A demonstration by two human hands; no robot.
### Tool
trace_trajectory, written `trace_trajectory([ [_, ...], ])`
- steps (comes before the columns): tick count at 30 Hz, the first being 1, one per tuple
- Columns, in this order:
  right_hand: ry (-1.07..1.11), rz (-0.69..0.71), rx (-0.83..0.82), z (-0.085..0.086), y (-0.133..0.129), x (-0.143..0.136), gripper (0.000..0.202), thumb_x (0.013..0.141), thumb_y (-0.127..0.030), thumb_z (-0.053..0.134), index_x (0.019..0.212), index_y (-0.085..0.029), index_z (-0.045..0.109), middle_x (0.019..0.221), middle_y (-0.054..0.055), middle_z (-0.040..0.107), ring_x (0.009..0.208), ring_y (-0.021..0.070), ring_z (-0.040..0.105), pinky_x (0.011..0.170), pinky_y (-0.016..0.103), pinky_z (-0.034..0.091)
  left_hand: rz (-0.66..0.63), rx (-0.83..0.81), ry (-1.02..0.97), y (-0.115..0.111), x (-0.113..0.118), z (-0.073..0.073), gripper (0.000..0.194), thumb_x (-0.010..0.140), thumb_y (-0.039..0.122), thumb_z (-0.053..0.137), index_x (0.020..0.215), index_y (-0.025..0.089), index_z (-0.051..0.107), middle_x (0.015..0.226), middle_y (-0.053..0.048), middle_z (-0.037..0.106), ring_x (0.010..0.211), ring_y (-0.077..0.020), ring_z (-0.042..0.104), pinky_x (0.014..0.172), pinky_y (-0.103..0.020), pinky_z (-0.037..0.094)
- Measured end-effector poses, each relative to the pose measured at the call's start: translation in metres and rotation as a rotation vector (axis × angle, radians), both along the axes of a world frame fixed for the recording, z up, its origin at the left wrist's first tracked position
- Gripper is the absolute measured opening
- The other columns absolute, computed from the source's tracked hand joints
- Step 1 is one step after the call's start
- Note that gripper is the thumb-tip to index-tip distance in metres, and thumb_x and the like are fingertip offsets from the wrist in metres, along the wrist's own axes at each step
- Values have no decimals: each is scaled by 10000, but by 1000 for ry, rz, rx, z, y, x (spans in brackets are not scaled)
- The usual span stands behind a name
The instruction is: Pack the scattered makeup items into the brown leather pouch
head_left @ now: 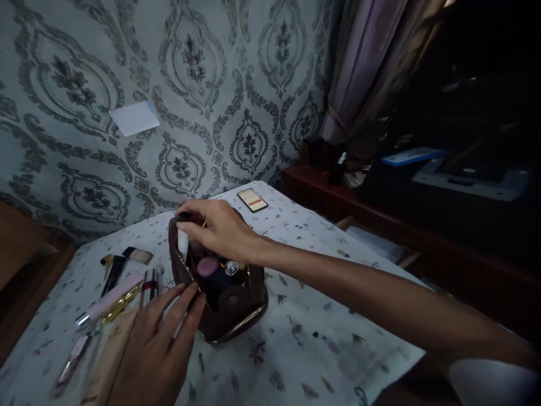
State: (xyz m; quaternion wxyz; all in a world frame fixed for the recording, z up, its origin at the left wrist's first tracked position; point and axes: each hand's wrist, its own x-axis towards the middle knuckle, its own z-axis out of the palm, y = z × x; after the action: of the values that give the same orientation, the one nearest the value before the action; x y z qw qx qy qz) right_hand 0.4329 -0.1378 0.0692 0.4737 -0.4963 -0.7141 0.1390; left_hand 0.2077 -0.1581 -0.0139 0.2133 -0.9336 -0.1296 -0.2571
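Note:
A dark brown zippered bag [253,304] stands unzipped on the cloth-covered table, with a pink round item [207,266] and other small things inside. At its far left side my right hand [217,228] reaches into the opening, closed on a white tube [183,243] with a dark end. My left hand [163,344] rests its spread fingertips against the bag's near left edge and holds nothing. Left of the bag lie a pink tube [110,296], a gold item [120,304], a silver and red cylinder [150,286] and a beige tube [112,352].
A lit phone [252,200] lies on the table's far corner. Beyond the table on the right is a dark red cabinet [304,177] with small bottles. A white card [134,118] is on the patterned wall. Brown furniture borders the left side.

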Motion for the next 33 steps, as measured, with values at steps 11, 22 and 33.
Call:
trace_trajectory([
  [11,-187,-78,-119,7,16,3,162,935,-189,588,1032,-136,707,852,15,674,780,136,571,707,232,367,10,-11,79,7,-10,-5,487,905,9,467,1370,116,568,1378,-149,614,1316,-318,490,1108,-459,372],
  [22,-620,-277,-177,29,-2,48,261,957,-216,516,1133,-139,693,957,90,718,870,195,614,730,267,349,40,27,18,1,0,-2,409,949,43,411,1296,126,612,1333,-113,647,1247,-294,514,1009,-427,424],
  [33,-840,-252,-389,12,2,48,263,957,-228,524,1132,-199,718,1037,99,730,1000,243,654,718,290,363,42,36,24,-5,2,11,486,908,-29,346,1264,134,635,1306,-97,675,1227,-264,554,964,-408,466],
])
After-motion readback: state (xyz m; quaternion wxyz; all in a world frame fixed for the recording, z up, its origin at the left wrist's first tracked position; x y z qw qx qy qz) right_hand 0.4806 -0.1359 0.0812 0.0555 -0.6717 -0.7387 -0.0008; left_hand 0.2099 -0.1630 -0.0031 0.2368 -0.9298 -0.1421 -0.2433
